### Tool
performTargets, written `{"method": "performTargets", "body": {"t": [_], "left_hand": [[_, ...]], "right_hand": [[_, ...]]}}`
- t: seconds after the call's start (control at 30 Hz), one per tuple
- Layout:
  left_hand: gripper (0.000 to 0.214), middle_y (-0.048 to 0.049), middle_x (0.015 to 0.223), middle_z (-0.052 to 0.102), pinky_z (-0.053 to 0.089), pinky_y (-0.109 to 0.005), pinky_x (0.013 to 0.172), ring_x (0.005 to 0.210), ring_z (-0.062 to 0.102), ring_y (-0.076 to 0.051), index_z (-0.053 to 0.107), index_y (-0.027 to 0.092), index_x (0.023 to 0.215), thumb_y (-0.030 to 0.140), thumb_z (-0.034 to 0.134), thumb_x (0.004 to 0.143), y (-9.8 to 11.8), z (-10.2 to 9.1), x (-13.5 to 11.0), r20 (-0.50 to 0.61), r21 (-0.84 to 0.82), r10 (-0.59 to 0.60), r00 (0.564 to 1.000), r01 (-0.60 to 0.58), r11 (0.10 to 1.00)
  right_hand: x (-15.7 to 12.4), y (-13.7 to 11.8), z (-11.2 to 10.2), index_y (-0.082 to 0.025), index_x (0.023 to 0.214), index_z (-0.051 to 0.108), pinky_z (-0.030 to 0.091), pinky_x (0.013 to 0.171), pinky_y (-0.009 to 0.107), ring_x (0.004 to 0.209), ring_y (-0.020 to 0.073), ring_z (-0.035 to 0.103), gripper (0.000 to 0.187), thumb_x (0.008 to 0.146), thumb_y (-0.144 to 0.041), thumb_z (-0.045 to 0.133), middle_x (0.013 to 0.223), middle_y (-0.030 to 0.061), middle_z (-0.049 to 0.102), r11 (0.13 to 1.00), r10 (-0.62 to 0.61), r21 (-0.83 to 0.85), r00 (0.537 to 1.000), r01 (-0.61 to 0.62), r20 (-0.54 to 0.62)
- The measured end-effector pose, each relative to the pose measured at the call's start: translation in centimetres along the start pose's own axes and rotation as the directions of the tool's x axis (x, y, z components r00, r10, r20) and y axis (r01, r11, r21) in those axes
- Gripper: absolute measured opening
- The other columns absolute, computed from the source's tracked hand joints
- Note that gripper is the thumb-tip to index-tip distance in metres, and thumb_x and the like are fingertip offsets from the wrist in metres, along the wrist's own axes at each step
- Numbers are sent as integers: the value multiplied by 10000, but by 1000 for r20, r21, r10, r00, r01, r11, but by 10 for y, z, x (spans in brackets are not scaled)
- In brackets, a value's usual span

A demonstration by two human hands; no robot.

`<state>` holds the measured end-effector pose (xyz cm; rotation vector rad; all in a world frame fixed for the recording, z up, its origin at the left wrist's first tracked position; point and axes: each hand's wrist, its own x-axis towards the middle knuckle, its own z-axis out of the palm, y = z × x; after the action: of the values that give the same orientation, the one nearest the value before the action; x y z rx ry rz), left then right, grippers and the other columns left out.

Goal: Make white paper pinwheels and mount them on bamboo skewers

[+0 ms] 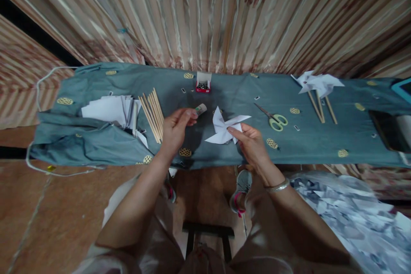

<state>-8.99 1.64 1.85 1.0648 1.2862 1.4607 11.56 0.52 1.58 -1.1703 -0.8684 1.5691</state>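
Observation:
A folded white paper pinwheel (221, 130) is in my right hand (252, 141), with the thumb pressed near its centre and the fingers behind it. My left hand (176, 130) is raised above the cloth to the left of the pinwheel, thumb and fingers drawn together in a pinch. Just beyond its fingertips shows a white and green glue stick (201, 109); whether they hold it or it lies behind them, I cannot tell. Behind both hands, a small red box of metal tacks (203, 85) has its lid up. Scissors (275, 120) with light green handles lie right of my right hand.
Wooden sticks (150, 113) and a stack of white paper (109, 111) lie at left on the blue-green cloth (224, 158). Pinwheels on sticks (321, 85) and a dark phone (387, 128) are at right. A clear bag of paper pieces (356, 218) stands below the table.

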Motion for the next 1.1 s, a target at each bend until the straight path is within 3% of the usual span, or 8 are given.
{"method": "performTargets", "body": {"t": [0.1,0.17,0.3,0.37,0.47,0.8,1.1], "left_hand": [[310,-38,749,687,498,-255,652,654,625,-144,681,147,871,423,674,730,-4,-30,19,-109,231,136,985,-108,967],[270,-45,809,690,493,-259,668,699,629,-156,673,146,905,340,651,720,-8,-47,28,-151,438,188,970,-105,893],[343,-85,987,677,500,-326,814,885,645,-225,646,143,1032,265,638,711,-14,-68,34,-102,801,194,976,-35,597],[377,-105,1043,660,483,-357,880,981,628,-261,635,143,1067,270,644,712,-16,-72,33,-70,884,190,979,-27,466],[419,-119,1066,645,477,-369,892,1003,619,-279,621,141,1105,301,643,717,-19,-75,34,-58,930,175,983,-11,367],[463,-114,1044,673,498,-364,867,934,654,-275,608,125,1149,265,589,708,-21,-77,40,-113,938,131,985,62,340],[499,-123,1074,679,491,-381,903,1011,652,-301,561,131,1214,228,562,724,-15,-72,35,-115,955,122,986,75,288]], "right_hand": [[-1,2,0,-226,761,756,509,696,260,633,135,645,231,590,-350,849,726,-20,752,1000,-2,5,1000,1,21],[-1,2,1,-227,773,756,514,723,270,670,146,659,235,592,-344,849,737,-18,754,1000,-15,3,1000,15,24],[-4,1,2,-218,785,754,514,745,276,718,158,671,225,618,-344,837,769,-11,760,1000,-21,-3,999,21,36],[-6,0,1,-213,804,755,512,752,276,719,156,670,231,628,-341,833,786,-7,762,1000,-23,0,999,23,43],[-7,-2,0,-214,823,755,511,760,280,709,152,667,242,634,-344,831,794,-4,763,1000,-24,5,999,24,45],[-8,-4,-5,-215,798,745,515,756,304,709,170,664,276,605,-383,848,781,1,757,999,-39,-18,999,40,20],[-6,-2,-3,-216,785,743,512,736,298,683,158,650,273,599,-385,848,776,3,756,999,-41,-21,999,41,30]]}}
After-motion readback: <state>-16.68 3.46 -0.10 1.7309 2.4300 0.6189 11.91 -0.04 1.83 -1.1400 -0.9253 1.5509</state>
